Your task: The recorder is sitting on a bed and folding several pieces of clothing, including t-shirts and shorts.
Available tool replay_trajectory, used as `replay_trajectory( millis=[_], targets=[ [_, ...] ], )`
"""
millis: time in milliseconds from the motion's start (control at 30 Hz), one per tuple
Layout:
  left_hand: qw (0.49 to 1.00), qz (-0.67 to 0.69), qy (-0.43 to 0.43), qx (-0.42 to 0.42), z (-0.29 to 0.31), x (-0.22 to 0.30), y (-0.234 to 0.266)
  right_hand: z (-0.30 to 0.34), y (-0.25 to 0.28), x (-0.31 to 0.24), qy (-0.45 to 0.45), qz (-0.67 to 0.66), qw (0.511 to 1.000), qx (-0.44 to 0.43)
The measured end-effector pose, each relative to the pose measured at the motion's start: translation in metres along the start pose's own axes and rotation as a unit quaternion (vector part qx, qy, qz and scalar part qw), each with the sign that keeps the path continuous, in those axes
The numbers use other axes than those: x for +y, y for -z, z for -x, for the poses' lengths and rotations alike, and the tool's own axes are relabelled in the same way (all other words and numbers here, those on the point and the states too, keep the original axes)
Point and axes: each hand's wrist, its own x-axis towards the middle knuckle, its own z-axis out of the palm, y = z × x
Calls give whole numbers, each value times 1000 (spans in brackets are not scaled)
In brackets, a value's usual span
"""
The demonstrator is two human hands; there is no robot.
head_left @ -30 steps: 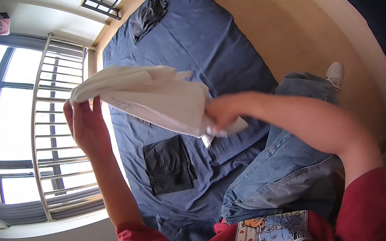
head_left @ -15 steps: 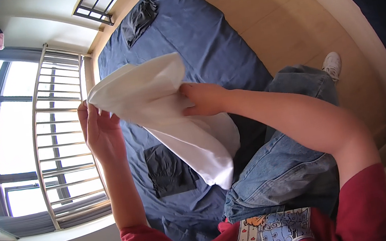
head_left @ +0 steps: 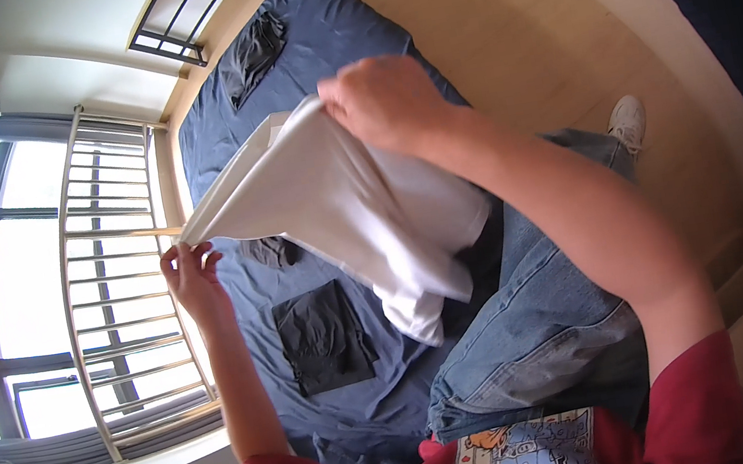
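A white cloth garment [head_left: 325,186] hangs stretched between my two hands above the bed; its exact kind is hidden by the folds. My left hand [head_left: 196,277] pinches one corner at the window side. Higher and farther right, my right hand [head_left: 385,103] is closed on the upper edge, slightly blurred. The garment's loose lower part droops toward my knee, bunched at its end. Below it on the bed lies a folded dark garment [head_left: 322,337]. Another small dark cloth [head_left: 270,251] shows partly from behind the white one.
A dark blue sheet covers the bed [head_left: 214,160]. At its far end lies a dark crumpled garment [head_left: 254,56]. Metal window bars [head_left: 125,300] stand on the left. My jeans-covered leg [head_left: 522,325] rests at the right edge, beside the wooden floor [head_left: 498,47].
My right hand has moved up and away with the garment's edge, pulling the cloth taut between both hands. My left hand has lowered a little, still pinching its corner.
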Motion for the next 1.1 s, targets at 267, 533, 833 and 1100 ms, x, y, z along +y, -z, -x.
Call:
replay_trajectory(
  millis=[267, 533, 833, 1100],
  targets=[
    [987, 44, 152, -15, 76, -74, -27, 6, -10, -41, 29, -163, 984, 72],
    [883, 91, 380, -258, 172, -153, -65, 38, -28, -79, 173, -190, 966, -41],
    [974, 100, 169, -115, 46, -64, -43, 126, -35, -129, 388, -217, 861, -245],
    [978, 147, 79, -127, -16, 24, -51, 113, -65, -109, 277, -136, 880, -362]
  ],
)
